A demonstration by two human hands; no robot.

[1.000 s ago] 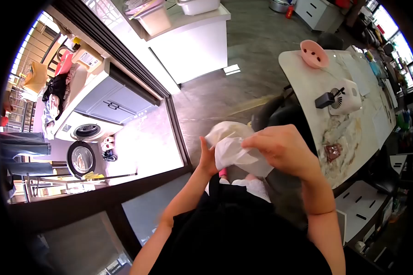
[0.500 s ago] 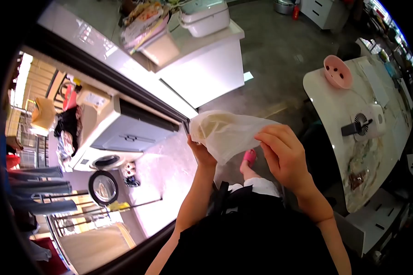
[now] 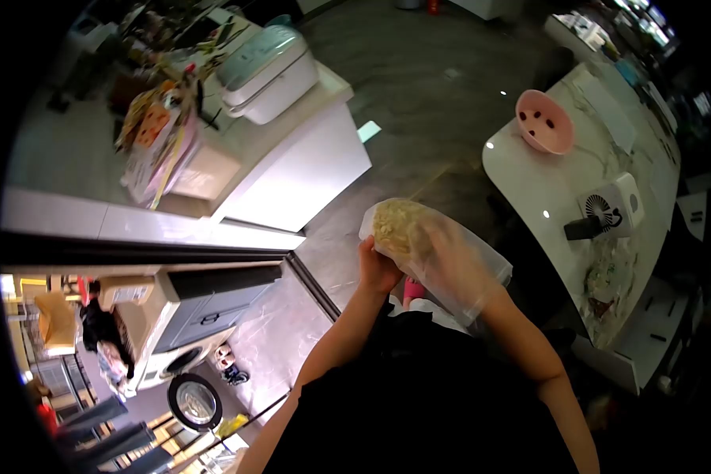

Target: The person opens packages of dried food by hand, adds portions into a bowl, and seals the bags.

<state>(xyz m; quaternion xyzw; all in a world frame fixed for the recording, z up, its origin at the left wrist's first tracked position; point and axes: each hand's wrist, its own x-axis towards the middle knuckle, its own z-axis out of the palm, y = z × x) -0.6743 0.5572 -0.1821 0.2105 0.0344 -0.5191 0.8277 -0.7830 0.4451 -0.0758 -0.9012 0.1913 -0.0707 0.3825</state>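
Note:
A translucent plastic bag (image 3: pixel 482 272) stretches between my hands, with a pale yellowish lumpy mass (image 3: pixel 399 225) in its far left end. Around that end, from below, my left hand (image 3: pixel 378 267) is closed on the bag. My right hand (image 3: pixel 454 257) reaches inside through the bag's mouth at the right; the plastic covers it. Its fingers are blurred near the yellowish mass, and their tips cannot be made out.
At right stands a marble table (image 3: pixel 521 186) with a pink bowl (image 3: pixel 545 122) and a small white fan (image 3: pixel 612 207). A white counter (image 3: pixel 300 170) carries a lidded box (image 3: pixel 268 75). A doorway track (image 3: pixel 312 284) and an open washing machine (image 3: pixel 195 401) are at lower left.
My right hand has gone from pinching the bag's edge to inside the bag. The bag now lies more lengthwise, its yellowish contents showing more clearly. The view has turned, showing more of the counter.

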